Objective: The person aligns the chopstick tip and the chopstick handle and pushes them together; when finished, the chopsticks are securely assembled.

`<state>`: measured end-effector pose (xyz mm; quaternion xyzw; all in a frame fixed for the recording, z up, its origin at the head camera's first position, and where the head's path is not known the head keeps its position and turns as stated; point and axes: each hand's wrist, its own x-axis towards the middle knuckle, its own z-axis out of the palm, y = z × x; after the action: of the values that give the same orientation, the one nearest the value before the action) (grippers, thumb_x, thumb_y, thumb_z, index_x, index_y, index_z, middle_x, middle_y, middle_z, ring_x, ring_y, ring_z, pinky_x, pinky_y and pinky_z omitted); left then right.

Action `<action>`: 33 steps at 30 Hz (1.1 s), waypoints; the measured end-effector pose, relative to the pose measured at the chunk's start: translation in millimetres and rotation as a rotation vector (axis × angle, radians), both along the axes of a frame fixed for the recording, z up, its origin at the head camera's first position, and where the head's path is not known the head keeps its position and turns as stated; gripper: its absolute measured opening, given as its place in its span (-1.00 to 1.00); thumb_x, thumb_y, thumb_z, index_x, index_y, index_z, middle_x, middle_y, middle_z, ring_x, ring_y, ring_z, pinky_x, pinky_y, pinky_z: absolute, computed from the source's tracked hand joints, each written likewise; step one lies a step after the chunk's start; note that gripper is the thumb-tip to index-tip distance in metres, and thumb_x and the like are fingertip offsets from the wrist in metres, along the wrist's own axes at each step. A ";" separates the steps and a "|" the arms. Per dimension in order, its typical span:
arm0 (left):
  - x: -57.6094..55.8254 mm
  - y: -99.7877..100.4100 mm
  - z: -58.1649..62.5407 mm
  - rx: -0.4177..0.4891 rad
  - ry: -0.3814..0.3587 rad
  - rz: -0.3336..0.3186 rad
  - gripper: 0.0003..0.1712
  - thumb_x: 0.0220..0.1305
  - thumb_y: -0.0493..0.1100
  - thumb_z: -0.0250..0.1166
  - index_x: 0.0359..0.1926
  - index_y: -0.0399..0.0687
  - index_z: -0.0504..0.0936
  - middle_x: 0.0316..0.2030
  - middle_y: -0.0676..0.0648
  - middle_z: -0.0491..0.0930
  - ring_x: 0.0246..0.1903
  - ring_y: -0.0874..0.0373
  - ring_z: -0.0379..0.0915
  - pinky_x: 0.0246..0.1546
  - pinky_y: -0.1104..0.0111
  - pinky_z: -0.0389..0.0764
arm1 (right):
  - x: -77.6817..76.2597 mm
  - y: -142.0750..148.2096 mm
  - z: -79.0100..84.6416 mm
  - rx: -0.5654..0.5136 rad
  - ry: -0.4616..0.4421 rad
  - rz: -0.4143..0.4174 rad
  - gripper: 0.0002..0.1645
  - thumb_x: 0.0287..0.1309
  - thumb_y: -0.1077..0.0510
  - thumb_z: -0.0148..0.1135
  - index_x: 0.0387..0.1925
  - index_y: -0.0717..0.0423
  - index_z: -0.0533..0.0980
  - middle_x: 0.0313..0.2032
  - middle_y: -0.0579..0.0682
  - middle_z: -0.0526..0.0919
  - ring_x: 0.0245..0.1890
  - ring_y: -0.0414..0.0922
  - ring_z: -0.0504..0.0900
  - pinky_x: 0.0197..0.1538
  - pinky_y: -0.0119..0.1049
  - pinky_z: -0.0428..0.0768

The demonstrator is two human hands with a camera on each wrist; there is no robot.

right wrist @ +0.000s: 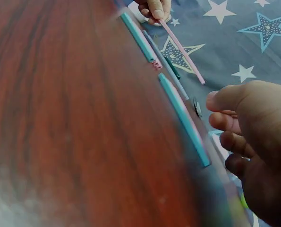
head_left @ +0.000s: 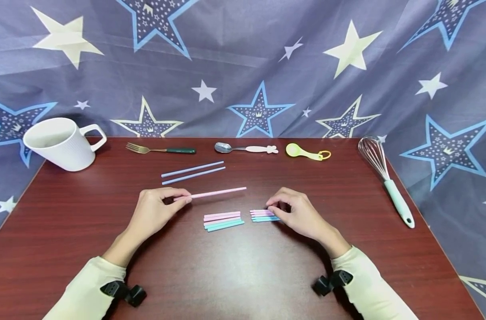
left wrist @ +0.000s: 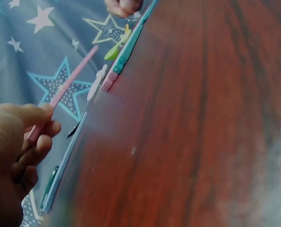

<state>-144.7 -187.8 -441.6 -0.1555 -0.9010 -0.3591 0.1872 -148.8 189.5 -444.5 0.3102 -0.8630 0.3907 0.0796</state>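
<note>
My left hand (head_left: 153, 212) pinches a long pink straw (head_left: 219, 193) near its left end, thumb against fingers. The straw is held above the table, pointing right, and shows clearly in the left wrist view. My right hand (head_left: 300, 215) hovers by a bundle of short pink straws (head_left: 259, 211) and teal straws (head_left: 263, 219), covering their right ends in the head view. In the right wrist view its fingers are loosely bent, with nothing between thumb and fingertips. Left of that bundle lies another group of short pink straws (head_left: 222, 216) and teal straws (head_left: 226, 226).
Two long blue straws (head_left: 193, 176) lie behind the left hand. Along the back are a white mug (head_left: 63, 144), a green-handled fork (head_left: 163, 150), a spoon (head_left: 247, 149) and a yellow measuring spoon (head_left: 304, 152). A whisk (head_left: 387, 182) lies at the right, before a star-patterned cloth (head_left: 259, 66).
</note>
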 end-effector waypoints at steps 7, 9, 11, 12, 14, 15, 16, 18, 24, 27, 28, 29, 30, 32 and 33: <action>-8.8 -6.4 -6.4 0.004 0.032 0.093 -0.92 0.12 -0.18 0.58 -0.35 0.13 0.87 -0.41 0.08 0.82 -0.47 0.21 0.66 -0.39 0.62 0.41 | -1.7 -0.7 -8.4 0.102 -0.029 -0.030 -0.88 0.15 0.19 0.50 -0.25 -0.02 0.74 -0.28 -0.17 0.70 -0.20 -0.21 0.59 -0.14 -0.31 0.55; -11.1 -7.7 -7.4 -0.009 0.034 0.105 -0.93 0.13 -0.19 0.58 -0.34 0.10 0.87 -0.40 0.05 0.83 -0.42 0.12 0.72 -0.37 0.59 0.44 | -1.7 -0.7 -9.7 0.120 -0.029 -0.035 -0.89 0.16 0.18 0.49 -0.25 -0.03 0.75 -0.26 -0.16 0.70 -0.16 -0.20 0.59 -0.11 -0.29 0.55; -13.3 -9.4 -9.4 -0.025 0.039 0.105 -0.94 0.14 -0.20 0.56 -0.33 0.07 0.87 -0.39 0.03 0.83 -0.41 0.09 0.73 -0.36 0.50 0.47 | -1.2 -0.6 -10.5 0.121 -0.033 -0.037 -0.89 0.16 0.17 0.49 -0.25 -0.03 0.75 -0.25 -0.15 0.70 -0.15 -0.20 0.60 -0.10 -0.27 0.55; -14.3 -10.2 -10.6 -0.036 0.046 0.105 -0.94 0.14 -0.21 0.56 -0.33 0.05 0.87 -0.39 0.02 0.82 -0.41 0.08 0.74 -0.35 0.45 0.48 | -1.1 -0.7 -10.9 0.121 -0.037 -0.036 -0.89 0.16 0.17 0.49 -0.25 -0.03 0.75 -0.25 -0.15 0.70 -0.14 -0.20 0.60 -0.10 -0.27 0.55; -15.8 -12.3 -13.4 -0.051 0.066 0.097 -0.93 0.14 -0.23 0.56 -0.33 0.01 0.86 -0.39 0.00 0.82 -0.37 0.05 0.75 -0.32 0.36 0.49 | -1.0 -1.0 -11.7 0.120 -0.043 -0.035 -0.89 0.16 0.17 0.49 -0.24 -0.04 0.75 -0.25 -0.15 0.69 -0.14 -0.20 0.60 -0.10 -0.27 0.55; -16.5 -13.3 -14.7 -0.058 0.079 0.094 -0.93 0.13 -0.24 0.56 -0.33 0.00 0.86 -0.39 -0.01 0.81 -0.35 0.04 0.75 -0.29 0.32 0.50 | -1.1 -1.3 -12.0 0.119 -0.046 -0.035 -0.89 0.16 0.17 0.49 -0.24 -0.04 0.75 -0.25 -0.16 0.69 -0.15 -0.21 0.60 -0.10 -0.28 0.55; -17.2 -14.1 -15.7 -0.059 0.088 0.090 -0.93 0.13 -0.25 0.56 -0.34 -0.01 0.86 -0.39 -0.01 0.80 -0.34 0.05 0.75 -0.27 0.32 0.50 | -1.2 -1.6 -12.3 0.118 -0.050 -0.036 -0.89 0.16 0.17 0.49 -0.24 -0.05 0.75 -0.25 -0.16 0.69 -0.15 -0.21 0.59 -0.10 -0.28 0.55; -18.3 -15.7 -17.3 -0.058 0.101 0.089 -0.93 0.12 -0.25 0.57 -0.35 -0.01 0.85 -0.38 -0.02 0.80 -0.32 0.05 0.73 -0.25 0.34 0.48 | -1.5 -2.2 -12.5 0.115 -0.055 -0.037 -0.88 0.17 0.17 0.49 -0.23 -0.05 0.74 -0.25 -0.16 0.68 -0.16 -0.22 0.59 -0.11 -0.29 0.55; -19.1 -18.0 -19.8 -0.036 0.097 0.099 -0.92 0.10 -0.27 0.58 -0.36 -0.02 0.86 -0.37 -0.05 0.77 -0.30 0.02 0.65 -0.26 0.41 0.40 | -1.7 -2.8 -13.0 0.113 -0.052 -0.041 -0.88 0.17 0.17 0.49 -0.23 -0.07 0.74 -0.25 -0.18 0.68 -0.17 -0.23 0.59 -0.11 -0.29 0.55; -19.1 -19.0 -20.1 -0.037 0.089 0.108 -0.92 0.10 -0.27 0.58 -0.35 -0.05 0.86 -0.38 -0.07 0.76 -0.29 0.00 0.62 -0.25 0.35 0.39 | -1.4 -3.0 -13.3 0.115 -0.047 -0.042 -0.88 0.17 0.16 0.49 -0.23 -0.07 0.74 -0.25 -0.18 0.68 -0.17 -0.22 0.59 -0.11 -0.29 0.54; -19.3 -19.3 -20.2 -0.040 0.088 0.109 -0.93 0.10 -0.27 0.58 -0.35 -0.06 0.86 -0.38 -0.08 0.76 -0.29 -0.01 0.61 -0.24 0.32 0.39 | -1.2 -3.0 -13.4 0.115 -0.047 -0.043 -0.88 0.17 0.16 0.49 -0.23 -0.07 0.74 -0.25 -0.18 0.68 -0.17 -0.22 0.59 -0.11 -0.29 0.54; -19.5 -19.5 -20.4 -0.042 0.086 0.111 -0.93 0.10 -0.27 0.58 -0.35 -0.07 0.86 -0.38 -0.09 0.75 -0.29 -0.02 0.60 -0.24 0.28 0.39 | -0.9 -3.1 -13.4 0.115 -0.048 -0.044 -0.88 0.17 0.16 0.49 -0.23 -0.07 0.74 -0.26 -0.18 0.68 -0.16 -0.22 0.59 -0.11 -0.29 0.54; -19.8 -19.8 -20.6 -0.046 0.086 0.111 -0.93 0.10 -0.27 0.58 -0.35 -0.07 0.86 -0.38 -0.10 0.75 -0.29 -0.03 0.59 -0.24 0.26 0.39 | -0.6 -3.2 -13.3 0.114 -0.048 -0.044 -0.88 0.17 0.17 0.49 -0.23 -0.07 0.74 -0.26 -0.18 0.68 -0.16 -0.22 0.59 -0.11 -0.29 0.54; -20.5 -20.2 -21.3 -0.053 0.088 0.112 -0.92 0.09 -0.27 0.58 -0.35 -0.08 0.86 -0.38 -0.11 0.74 -0.29 -0.05 0.57 -0.24 0.21 0.40 | 0.0 -3.2 -13.2 0.111 -0.049 -0.046 -0.88 0.16 0.17 0.49 -0.24 -0.07 0.74 -0.26 -0.18 0.68 -0.16 -0.21 0.58 -0.11 -0.28 0.54; -20.9 -20.3 -21.8 -0.056 0.091 0.112 -0.92 0.09 -0.27 0.58 -0.35 -0.09 0.86 -0.39 -0.12 0.74 -0.29 -0.06 0.56 -0.24 0.20 0.40 | 0.4 -3.3 -13.3 0.110 -0.050 -0.046 -0.88 0.17 0.17 0.48 -0.24 -0.07 0.74 -0.26 -0.18 0.68 -0.16 -0.21 0.58 -0.11 -0.28 0.54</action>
<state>-165.6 -208.1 -463.4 -0.1261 -0.9086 -0.3151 0.2434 -148.4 186.2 -457.8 0.2843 -0.8918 0.3484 0.0499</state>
